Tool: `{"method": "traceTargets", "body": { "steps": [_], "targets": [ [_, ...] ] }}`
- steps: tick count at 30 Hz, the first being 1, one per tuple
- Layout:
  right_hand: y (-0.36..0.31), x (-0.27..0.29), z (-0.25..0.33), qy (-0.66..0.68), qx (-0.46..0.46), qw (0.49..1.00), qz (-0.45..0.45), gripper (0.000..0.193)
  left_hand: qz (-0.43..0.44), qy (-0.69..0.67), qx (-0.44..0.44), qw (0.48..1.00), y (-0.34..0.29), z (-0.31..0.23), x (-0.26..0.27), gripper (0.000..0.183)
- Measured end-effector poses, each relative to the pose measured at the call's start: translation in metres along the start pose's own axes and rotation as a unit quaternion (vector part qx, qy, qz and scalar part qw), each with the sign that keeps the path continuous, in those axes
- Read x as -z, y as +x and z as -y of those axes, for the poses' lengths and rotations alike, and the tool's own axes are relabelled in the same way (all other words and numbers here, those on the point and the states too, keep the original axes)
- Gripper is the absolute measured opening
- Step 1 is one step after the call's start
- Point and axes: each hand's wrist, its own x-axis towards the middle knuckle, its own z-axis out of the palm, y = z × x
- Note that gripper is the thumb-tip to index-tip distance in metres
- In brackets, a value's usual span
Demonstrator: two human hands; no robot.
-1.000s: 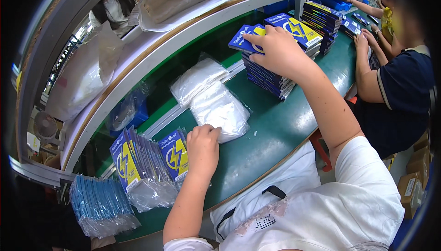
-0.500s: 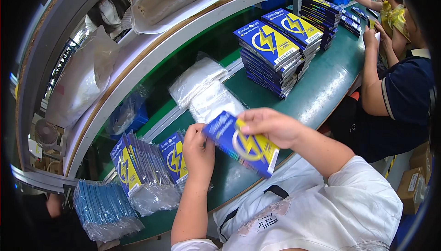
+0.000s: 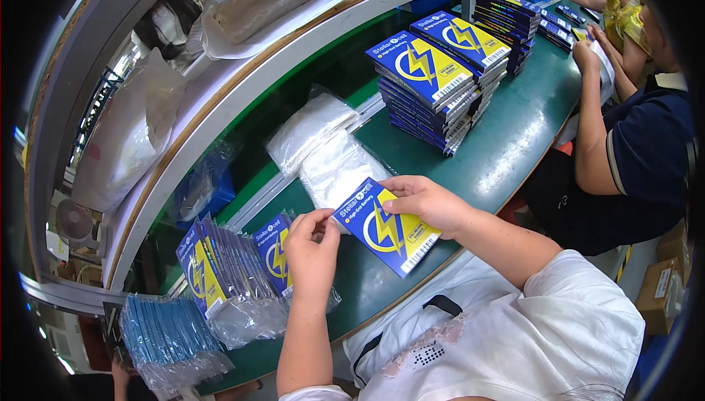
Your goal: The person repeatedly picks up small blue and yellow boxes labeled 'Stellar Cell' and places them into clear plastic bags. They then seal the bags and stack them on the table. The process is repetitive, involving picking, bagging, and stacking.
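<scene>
Pinching an unbagged box [image 3: 388, 230] over the tabletop [image 3: 514, 133] between fingers of the right hand [image 3: 427, 207]; curling the left hand [image 3: 311, 251] at its corner, cannot tell whether gripping; seemingly done: bagged boxes [image 3: 197, 267] leftward; remaining: bare stacks [image 3: 420, 69]

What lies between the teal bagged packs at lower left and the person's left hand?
In the head view, bagged blue-and-yellow boxes lie there.

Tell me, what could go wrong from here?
The right hand holds the blue-and-yellow pack by one side, so it might slip, perhaps over the nearby front edge of the green table.

The tall stack of packs has uneven sides; a bump could topple it.

The clear plastic bags lie loosely piled and might slide about.
</scene>
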Motion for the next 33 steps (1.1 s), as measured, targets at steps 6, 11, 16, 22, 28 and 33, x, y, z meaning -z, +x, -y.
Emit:
{"method": "traceTargets", "body": {
  "steps": [6,11,16,22,28,33],
  "targets": [
    [0.001,-0.012,-0.011,0.008,0.085,0.987,-0.136,0.021,0.049,0.013,-0.105,0.993,-0.011,-0.013,0.002,0.018],
    [-0.013,-0.028,-0.017,-0.023,0.128,0.985,-0.114,0.025,0.011,-0.348,0.156,0.925,-0.020,-0.016,-0.010,0.028],
    [-0.012,-0.026,-0.013,-0.163,0.085,0.980,-0.077,0.031,0.064,-0.492,0.166,0.852,-0.020,-0.027,-0.012,0.026],
    [-0.024,-0.029,0.018,-0.431,0.323,0.842,-0.004,0.081,0.124,-0.536,0.221,0.805,-0.028,-0.044,0.006,0.027],
    [-0.043,-0.046,0.020,-0.312,0.524,0.783,-0.123,0.025,0.285,-0.492,0.197,0.799,-0.040,-0.038,0.008,0.046],
    [-0.037,-0.065,0.004,-0.357,0.534,0.766,0.018,0.014,0.342,-0.676,0.281,0.588,-0.044,-0.026,0.008,0.062]
  ]
}}
